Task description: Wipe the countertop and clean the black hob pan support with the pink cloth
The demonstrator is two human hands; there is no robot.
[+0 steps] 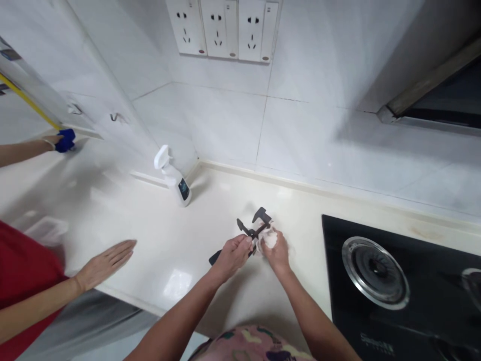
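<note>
A black metal stove pan support [252,231] is held above the cream countertop [158,235]. My left hand [233,256] is closed round its lower arm. My right hand [277,249] is closed on a crumpled white cloth [269,236] pressed against the support's right side. The support's upper prongs stick up beyond both hands.
A white spray bottle [175,178] stands by the wall corner. A black gas hob with a bare burner [375,271] lies at right. Another person in red rests a flat hand [107,262] on the counter's left edge and holds a blue cloth [65,140] farther back. Wall sockets [221,27] sit above.
</note>
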